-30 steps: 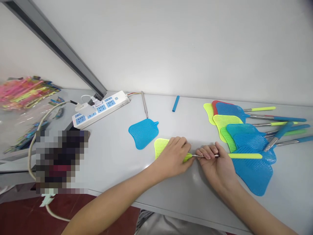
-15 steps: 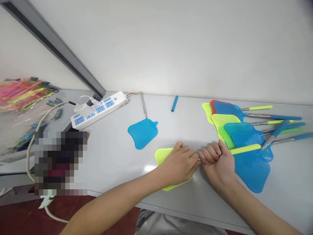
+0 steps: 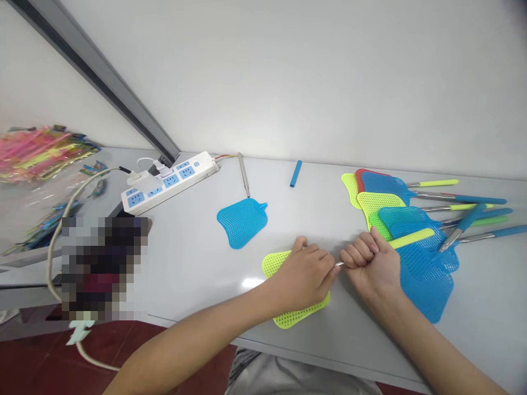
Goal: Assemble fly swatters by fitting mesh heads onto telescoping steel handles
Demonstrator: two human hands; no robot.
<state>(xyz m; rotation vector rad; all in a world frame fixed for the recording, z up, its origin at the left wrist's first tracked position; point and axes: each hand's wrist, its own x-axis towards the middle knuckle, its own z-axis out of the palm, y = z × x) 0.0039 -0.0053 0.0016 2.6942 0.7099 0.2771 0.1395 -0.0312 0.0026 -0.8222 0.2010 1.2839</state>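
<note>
Where the view is filled at the back by a pale wall (image 3: pixel 288 82), a grey table (image 3: pixel 193 269) is set against its foot. On the table's right side a pile of fly swatters (image 3: pixel 430 288) is spread, the blue, green, red and yellow heads overlapped. At the far left, pink, yellow and blue packaged goods (image 3: pixel 45 153) are seen in clear plastic, too indistinct to be identified. Toward the back, a white power strip (image 3: pixel 193 182) is laid at a slant, with plugs fitted into it.

Nearest the person, a yellow swatter (image 3: pixel 290 321) is held by both hands, its perforated head partly covered and its yellow handle (image 3: pixel 414 237) extended over the pile. The left hand (image 3: pixel 307 274) is closed, fingers curled down over the narrow end of the head, so that the neck is hidden. The metal shaft (image 3: pixel 339 264) is gripped in the right hand (image 3: pixel 370 263), which is clenched into a fist beside the handle; only a short length is exposed between the hands.

Farther back, a loose blue swatter head (image 3: pixel 242 222) is laid flat, well apart from the pile. Behind it a bare metal rod (image 3: pixel 244 176) is placed, its lower end just beside the head; whether they touch cannot be told. A short blue tube (image 3: pixel 295 174) is seen near the wall, right of the rod.
</note>
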